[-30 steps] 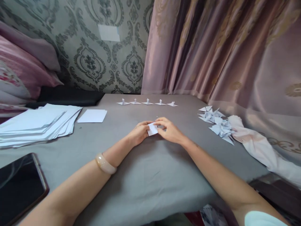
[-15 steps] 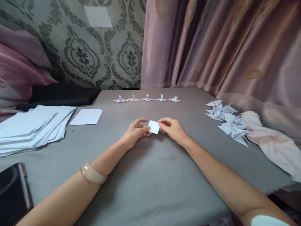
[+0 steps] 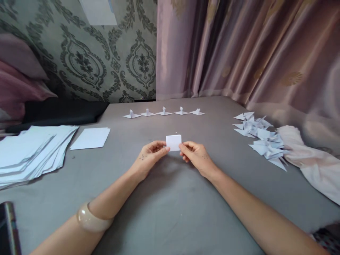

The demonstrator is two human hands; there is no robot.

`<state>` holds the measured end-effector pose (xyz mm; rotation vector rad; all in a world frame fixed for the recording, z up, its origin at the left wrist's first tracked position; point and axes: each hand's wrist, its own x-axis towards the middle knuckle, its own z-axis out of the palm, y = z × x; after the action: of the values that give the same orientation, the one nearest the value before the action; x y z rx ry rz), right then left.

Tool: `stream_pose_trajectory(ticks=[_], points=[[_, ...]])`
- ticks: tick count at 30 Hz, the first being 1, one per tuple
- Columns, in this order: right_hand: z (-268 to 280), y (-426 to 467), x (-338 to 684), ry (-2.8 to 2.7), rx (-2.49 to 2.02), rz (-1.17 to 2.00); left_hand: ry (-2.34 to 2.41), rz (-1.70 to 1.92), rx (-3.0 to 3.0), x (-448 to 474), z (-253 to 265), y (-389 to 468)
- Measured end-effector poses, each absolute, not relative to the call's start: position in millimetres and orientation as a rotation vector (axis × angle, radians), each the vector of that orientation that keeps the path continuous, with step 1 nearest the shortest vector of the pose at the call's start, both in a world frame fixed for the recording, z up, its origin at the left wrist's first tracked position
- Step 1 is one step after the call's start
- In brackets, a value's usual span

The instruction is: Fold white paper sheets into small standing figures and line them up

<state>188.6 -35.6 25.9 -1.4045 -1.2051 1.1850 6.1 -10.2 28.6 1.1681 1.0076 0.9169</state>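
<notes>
A small folded square of white paper (image 3: 173, 142) is held up above the grey cloth, its flat face toward me. My left hand (image 3: 152, 156) pinches its left edge between thumb and fingers. On the opposite edge, the thumb and fingers of my right hand (image 3: 196, 156) grip the lower right corner. Beyond the hands stands a row of several folded paper cranes (image 3: 164, 111), each with its wings spread flat. A light bangle circles my left forearm.
At left lie a stack of white sheets (image 3: 34, 148) and a smaller pile of paper squares (image 3: 90, 138). A phone (image 3: 9, 230) sits at the lower left. Rightward are heaped paper cranes (image 3: 265, 138) beside a pale cloth (image 3: 313, 166). A black item (image 3: 61, 111) rests near the wall.
The paper has turned from a tilted diamond-like pose to nearly level. My left hand has closed its raised forefinger in behind the paper. The view has shifted slightly.
</notes>
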Motion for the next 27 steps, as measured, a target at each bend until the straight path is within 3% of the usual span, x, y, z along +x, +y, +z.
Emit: stream_pose_trajectory(ticks=[6, 11, 19, 27], points=[[22.0, -42.5, 183.3, -1.331, -1.454, 1.204, 1.030, 0.911, 1.057, 6.3, 23.1, -9.3], [13.8, -44.6, 192.9, -1.799, -1.469, 0.492, 1.112, 0.904, 1.062, 3.9, 20.6, -7.5], [13.1, -45.9, 187.4, -2.190, -1.521, 0.033, 1.094, 0.810, 1.257, 2.9, 13.0, -4.6], [15.5, -50.2, 183.7, -2.313, -1.601, 0.039, 1.220, 0.756, 2.173, -1.4, 12.1, -17.5]])
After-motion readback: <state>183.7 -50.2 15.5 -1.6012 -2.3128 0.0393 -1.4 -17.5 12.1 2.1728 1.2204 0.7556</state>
